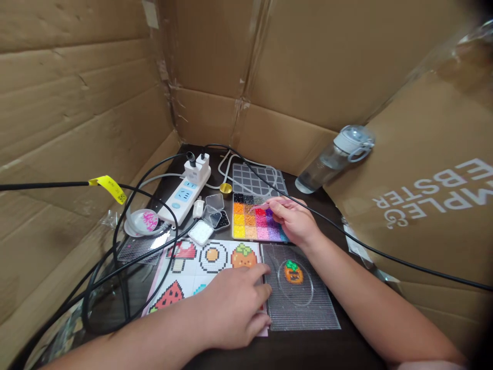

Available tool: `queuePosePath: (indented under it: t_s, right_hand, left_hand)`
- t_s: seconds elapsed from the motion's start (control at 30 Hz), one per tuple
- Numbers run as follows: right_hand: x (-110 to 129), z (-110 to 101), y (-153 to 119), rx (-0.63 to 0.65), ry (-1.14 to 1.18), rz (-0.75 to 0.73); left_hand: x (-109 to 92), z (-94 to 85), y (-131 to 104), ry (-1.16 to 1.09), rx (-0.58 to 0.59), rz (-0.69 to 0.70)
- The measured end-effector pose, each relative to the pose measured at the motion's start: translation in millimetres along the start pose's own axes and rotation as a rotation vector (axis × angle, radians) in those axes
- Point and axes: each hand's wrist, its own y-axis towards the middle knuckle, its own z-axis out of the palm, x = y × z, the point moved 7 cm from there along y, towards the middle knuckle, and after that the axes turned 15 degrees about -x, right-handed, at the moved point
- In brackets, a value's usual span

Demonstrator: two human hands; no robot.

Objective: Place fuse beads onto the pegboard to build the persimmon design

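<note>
My right hand (288, 216) pinches a pair of pink tweezers (262, 206), their tips over the orange and brown part of a compartment box of coloured beads (239, 232). Whether the tips hold a bead is too small to tell. My left hand (239, 306) lies with fingers spread on a pattern sheet (200, 277) of pixel pictures, fingertips at the edge of a clear pegboard (323, 311). On that board sits an orange bead figure (294, 274) with a green top and dark marks, resembling the sheet's persimmon picture, which my left hand partly covers.
Left of the box stand small cases of white beads (201, 234) and black beads (222, 221). Behind them lie a power strip (183, 198) and a dish of pink beads (148, 222). Black cables (115, 257) loop across the left. A water bottle (327, 162) leans by the cardboard wall (423, 154).
</note>
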Motion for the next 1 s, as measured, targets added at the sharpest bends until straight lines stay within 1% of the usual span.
queuePosePath:
  t_s: [0.17, 0.27, 0.47, 0.63, 0.77, 1.0]
  right_hand:
    - [0.2, -25.7, -14.6, -0.048, 0.019, 0.088]
    - [-1.3, -43.4, -26.1, -0.097, 0.068, 0.139]
    - [-2.1, -80.1, -53.3, -0.22, 0.165, 0.19]
    - [-8.8, -103.6, -77.7, -0.269, 0.182, 0.215]
    - [-16.7, -109.8, -85.7, -0.28, 0.211, 0.224]
    - [-25.9, -101.2, -77.9, -0.321, 0.245, 0.25]
  left_hand:
    - [0.8, 0.8, 0.7, 0.015, -0.009, 0.006]
    - [0.7, 1.7, 0.3, 0.014, 0.002, 0.006]
    - [-0.2, 1.1, 0.4, 0.015, 0.013, 0.009]
    - [-1.0, 1.8, -0.4, 0.018, 0.026, 0.01]
    - [-1.3, 2.1, -0.8, 0.022, 0.018, 0.014]
    - [-0.2, 2.7, 1.4, 0.037, 0.016, 0.011]
